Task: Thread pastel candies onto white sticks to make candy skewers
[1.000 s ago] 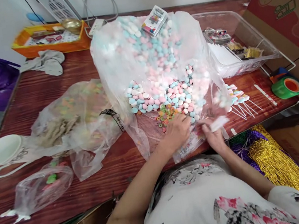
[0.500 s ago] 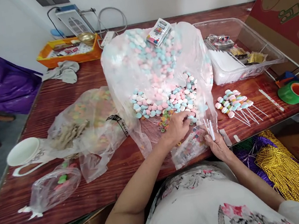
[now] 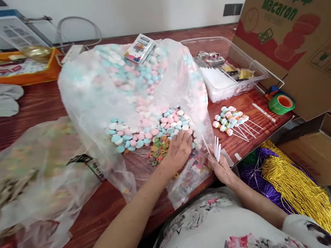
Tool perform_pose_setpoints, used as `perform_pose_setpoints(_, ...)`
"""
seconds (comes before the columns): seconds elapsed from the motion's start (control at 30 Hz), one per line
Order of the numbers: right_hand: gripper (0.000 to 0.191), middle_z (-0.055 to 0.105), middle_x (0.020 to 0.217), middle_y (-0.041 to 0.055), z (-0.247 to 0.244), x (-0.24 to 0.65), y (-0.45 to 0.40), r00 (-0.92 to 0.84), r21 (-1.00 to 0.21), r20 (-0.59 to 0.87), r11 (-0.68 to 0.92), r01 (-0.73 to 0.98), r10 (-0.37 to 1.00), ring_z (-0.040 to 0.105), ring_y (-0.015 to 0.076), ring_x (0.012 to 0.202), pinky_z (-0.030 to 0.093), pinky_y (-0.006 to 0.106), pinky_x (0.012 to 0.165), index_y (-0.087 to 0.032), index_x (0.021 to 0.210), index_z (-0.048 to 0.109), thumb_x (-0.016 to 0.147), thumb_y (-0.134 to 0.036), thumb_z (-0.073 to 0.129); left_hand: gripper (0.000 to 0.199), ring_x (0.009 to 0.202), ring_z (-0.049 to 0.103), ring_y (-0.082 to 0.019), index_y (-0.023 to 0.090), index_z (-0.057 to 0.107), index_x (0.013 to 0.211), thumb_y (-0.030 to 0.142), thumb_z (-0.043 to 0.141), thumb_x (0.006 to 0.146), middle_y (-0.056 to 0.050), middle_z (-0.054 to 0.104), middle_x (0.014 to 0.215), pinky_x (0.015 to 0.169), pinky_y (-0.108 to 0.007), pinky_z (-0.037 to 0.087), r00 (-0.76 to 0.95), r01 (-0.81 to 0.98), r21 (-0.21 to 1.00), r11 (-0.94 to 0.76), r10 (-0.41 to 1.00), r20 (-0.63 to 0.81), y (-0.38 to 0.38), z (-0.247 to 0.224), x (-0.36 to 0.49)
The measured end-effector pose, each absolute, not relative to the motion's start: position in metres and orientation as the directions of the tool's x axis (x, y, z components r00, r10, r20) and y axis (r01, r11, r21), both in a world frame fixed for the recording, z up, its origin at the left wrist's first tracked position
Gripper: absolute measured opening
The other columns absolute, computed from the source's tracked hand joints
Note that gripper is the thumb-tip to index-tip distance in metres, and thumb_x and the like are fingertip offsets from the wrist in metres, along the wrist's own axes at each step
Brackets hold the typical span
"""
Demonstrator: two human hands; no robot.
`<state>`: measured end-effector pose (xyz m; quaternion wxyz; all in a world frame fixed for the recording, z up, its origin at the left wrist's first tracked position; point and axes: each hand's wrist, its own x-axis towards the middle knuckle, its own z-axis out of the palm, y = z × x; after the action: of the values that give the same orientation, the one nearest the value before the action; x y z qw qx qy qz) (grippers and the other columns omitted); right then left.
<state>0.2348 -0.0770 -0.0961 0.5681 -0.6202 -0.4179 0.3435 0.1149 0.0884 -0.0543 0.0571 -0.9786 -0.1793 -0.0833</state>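
My right hand (image 3: 222, 168) is closed around several white sticks (image 3: 217, 149), which point up; one thinner stick leans to the left of the others. My left hand (image 3: 179, 150) lies palm down at the right edge of the loose marshmallows (image 3: 138, 137). Its fingers are curled together and the tips are hidden, so I cannot see what is in them. Pink, white and blue marshmallows spill from a large clear plastic bag (image 3: 88, 93). Small coloured rings (image 3: 158, 148) lie beside my left wrist. To the right rest finished marshmallow skewers (image 3: 230, 118) on white sticks.
A small printed box (image 3: 139, 49) sits on the bag. Behind the skewers stands a clear plastic bin (image 3: 236, 86), with green tape (image 3: 279, 104) and a large carton (image 3: 295, 42) to the right. An orange tray (image 3: 50, 64) is back left; another plastic bag (image 3: 50, 155) lies left.
The view has swung right and closer. My left hand has gone from a pinch by a blue marshmallow to curled fingers over the pile. One stick now leans apart in my right hand.
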Motion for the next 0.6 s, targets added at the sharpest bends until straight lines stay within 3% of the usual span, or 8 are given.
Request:
perform_pose_setpoints(0.2, 0.04, 0.062, 0.072, 0.0028, -0.111, 0.235, -0.081, 0.414, -0.999, 0.021, 0.036, -0.028, 0.91, 0.057, 0.0174, 0.071, 0.049, 0.03, 0.066, -0.021, 0.107, 0.075, 0.088, -0.053, 0.06, 0.02, 0.098, 0.056, -0.03, 0.011, 0.066, 0.091, 0.007, 0.046, 0.089, -0.016, 0.064, 0.095, 0.084, -0.042, 0.046, 0.928, 0.362, 0.007, -0.932, 0.362, 0.09, 0.111, -0.046, 0.134)
perform_pose_setpoints(0.4, 0.035, 0.055, 0.061, -0.0027, -0.095, 0.232, -0.077, 0.431, -0.99, -0.041, 0.022, -0.139, 0.901, 0.039, 0.0087, 0.046, 0.033, 0.022, 0.044, -0.019, 0.1, 0.067, 0.088, -0.051, 0.059, 0.02, 0.099, 0.058, -0.03, 0.013, 0.067, 0.087, 0.002, 0.051, 0.081, -0.016, 0.065, 0.092, 0.081, -0.04, 0.05, 0.928, 0.328, 0.145, -0.934, 0.347, 0.136, 0.114, -0.034, 0.141)
perform_pose_setpoints(0.5, 0.032, 0.055, 0.062, -0.0037, -0.087, 0.231, -0.078, 0.463, -0.99, -0.033, 0.034, -0.136, 0.886, 0.036, 0.0077, 0.043, 0.03, 0.022, 0.041, -0.02, 0.099, 0.061, 0.089, -0.05, 0.057, 0.031, 0.094, 0.062, -0.026, 0.014, 0.067, 0.109, 0.008, 0.05, 0.084, -0.013, 0.065, 0.097, 0.08, -0.038, 0.052, 0.83, 0.338, 0.407, -0.849, 0.472, 0.295, 0.103, -0.022, 0.12)
perform_pose_setpoints(0.6, 0.025, 0.055, 0.064, -0.0036, -0.086, 0.231, -0.081, 0.471, -0.991, -0.001, 0.063, -0.12, 0.882, 0.038, 0.0081, 0.044, 0.032, 0.022, 0.043, -0.021, 0.098, 0.06, 0.091, -0.045, 0.057, 0.033, 0.078, 0.067, -0.018, 0.017, 0.067, 0.12, 0.022, 0.054, 0.09, -0.01, 0.068, 0.099, 0.071, -0.032, 0.057, 0.654, 0.206, 0.843, -0.497, 0.71, 0.259, 0.084, -0.016, 0.088)
